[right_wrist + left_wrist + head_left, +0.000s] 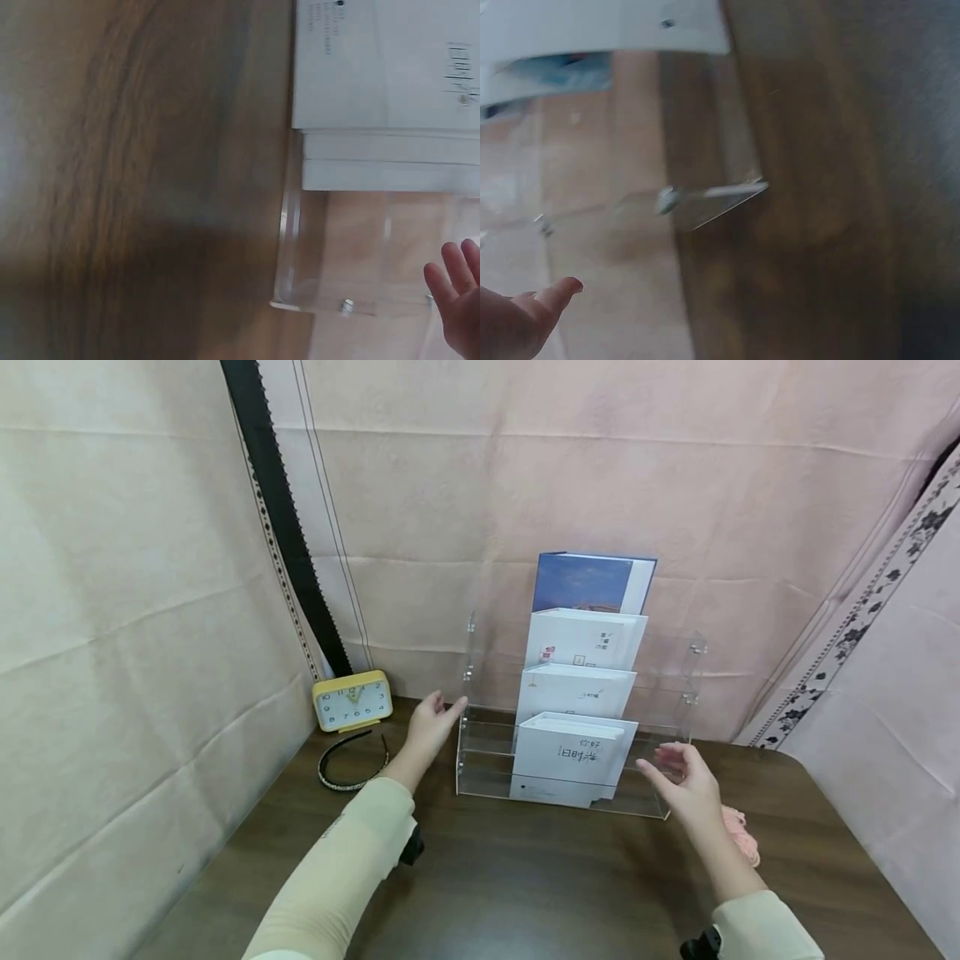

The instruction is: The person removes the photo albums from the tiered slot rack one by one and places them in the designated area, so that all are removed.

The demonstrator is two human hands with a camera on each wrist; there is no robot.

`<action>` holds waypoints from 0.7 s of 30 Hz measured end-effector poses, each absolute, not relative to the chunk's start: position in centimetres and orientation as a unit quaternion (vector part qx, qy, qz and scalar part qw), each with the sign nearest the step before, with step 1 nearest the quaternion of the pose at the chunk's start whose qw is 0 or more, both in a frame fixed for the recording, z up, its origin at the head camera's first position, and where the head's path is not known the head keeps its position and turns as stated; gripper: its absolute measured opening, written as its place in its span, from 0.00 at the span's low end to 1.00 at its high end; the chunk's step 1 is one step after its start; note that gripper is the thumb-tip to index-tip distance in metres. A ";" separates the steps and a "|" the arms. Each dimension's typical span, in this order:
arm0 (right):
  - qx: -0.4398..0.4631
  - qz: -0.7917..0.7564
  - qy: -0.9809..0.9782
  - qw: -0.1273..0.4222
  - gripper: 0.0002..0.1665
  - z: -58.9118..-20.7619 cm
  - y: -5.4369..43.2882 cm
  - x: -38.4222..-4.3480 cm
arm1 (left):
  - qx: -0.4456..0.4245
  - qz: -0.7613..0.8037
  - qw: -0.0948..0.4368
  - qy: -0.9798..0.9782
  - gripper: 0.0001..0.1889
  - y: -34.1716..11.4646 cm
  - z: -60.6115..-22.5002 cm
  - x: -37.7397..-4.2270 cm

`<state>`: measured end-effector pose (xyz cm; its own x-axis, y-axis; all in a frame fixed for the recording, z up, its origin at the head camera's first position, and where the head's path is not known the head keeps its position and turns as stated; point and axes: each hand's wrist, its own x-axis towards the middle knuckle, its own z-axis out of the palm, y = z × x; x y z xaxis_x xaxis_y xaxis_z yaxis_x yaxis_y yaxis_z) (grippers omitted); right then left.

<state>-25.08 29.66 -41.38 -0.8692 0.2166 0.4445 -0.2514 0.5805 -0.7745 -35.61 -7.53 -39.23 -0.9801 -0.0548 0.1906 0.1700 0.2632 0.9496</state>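
Observation:
A clear acrylic tiered rack (487,760) stands on the table, holding several books in a column. The front white book (573,752) sits lowest, with two more white books (573,693) stepped up behind it. At the back rises a blue-covered book (581,581). My left hand (431,727) is beside the rack's left side, thumb extended towards it; the left wrist view shows the hand (525,319) apart from the panel. My right hand (686,781) is by the rack's right front corner, fingers loosely bent and holding nothing. The right wrist view shows its fingers (456,270) spread.
A yellow alarm clock (352,700) stands at the back left, with a dark headband (341,787) in front of it. Something pink and knitted (741,835) lies partly hidden behind my right forearm. Pale cloth (412,485) hangs behind the brown table (525,877) and at both sides.

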 end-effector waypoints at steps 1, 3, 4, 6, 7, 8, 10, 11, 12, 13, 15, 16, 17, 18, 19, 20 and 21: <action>0.008 0.471 -0.846 0.249 0.29 -41.7 29.5 -25.5 | -0.037 -0.606 0.090 -0.789 0.39 -7.2 -39.6 -35.7; 0.008 0.488 -0.839 0.240 0.31 -42.2 29.1 -26.1 | -0.041 -0.606 0.086 -0.790 0.37 -6.6 -40.3 -35.9; 0.010 0.499 -0.834 0.235 0.31 -42.5 28.9 -26.4 | -0.044 -0.604 0.087 -0.791 0.35 -6.3 -40.5 -35.8; 0.020 0.521 -0.823 0.225 0.32 -43.1 28.4 -27.0 | -0.042 -0.592 0.097 -0.799 0.31 -5.9 -41.0 -35.9; 0.025 0.527 -0.821 0.219 0.32 -43.3 28.2 -27.3 | -0.038 -0.586 0.104 -0.803 0.29 -5.7 -41.2 -35.9; 0.028 0.529 -0.821 0.213 0.32 -43.6 28.1 -27.5 | -0.036 -0.579 0.114 -0.807 0.27 -5.5 -41.3 -35.9; 0.028 0.528 -0.825 0.200 0.32 -44.2 27.7 -27.9 | -0.025 -0.568 0.129 -0.812 0.23 -5.4 -41.5 -36.0; 0.027 0.522 -0.830 0.194 0.32 -44.4 27.6 -28.1 | -0.017 -0.565 0.134 -0.814 0.22 -5.4 -41.6 -36.0; 0.025 0.514 -0.836 0.191 0.31 -44.6 27.4 -28.3 | -0.008 -0.564 0.138 -0.814 0.21 -5.4 -41.6 -36.0; 0.024 0.506 -0.841 0.189 0.31 -44.8 27.3 -28.4 | -0.002 -0.565 0.141 -0.813 0.21 -5.4 -41.6 -36.0; 0.018 0.499 -0.846 0.186 0.30 -45.1 27.1 -28.6 | 0.008 -0.566 0.143 -0.812 0.20 -5.4 -41.6 -36.0; 0.017 0.501 -0.845 0.186 0.30 -45.2 27.0 -28.7 | 0.013 -0.568 0.145 -0.810 0.20 -5.3 -41.5 -36.0; 0.017 0.503 -0.844 0.188 0.29 -45.3 26.9 -28.8 | 0.015 -0.567 0.148 -0.810 0.19 -5.3 -41.5 -36.0; 0.015 0.505 -0.841 0.191 0.29 -45.4 26.8 -28.9 | 0.015 -0.568 0.152 -0.809 0.19 -5.2 -41.5 -36.1; 0.011 0.512 -0.837 0.194 0.28 -45.4 26.7 -29.0 | 0.014 -0.568 0.154 -0.808 0.19 -5.2 -41.5 -36.1; 0.007 0.512 -0.836 0.198 0.27 -45.4 26.7 -29.0 | 0.011 -0.568 0.156 -0.808 0.19 -5.1 -41.5 -36.2; 0.005 0.513 -0.835 0.202 0.27 -45.4 26.6 -29.2 | 0.008 -0.567 0.158 -0.808 0.19 -5.0 -41.5 -36.3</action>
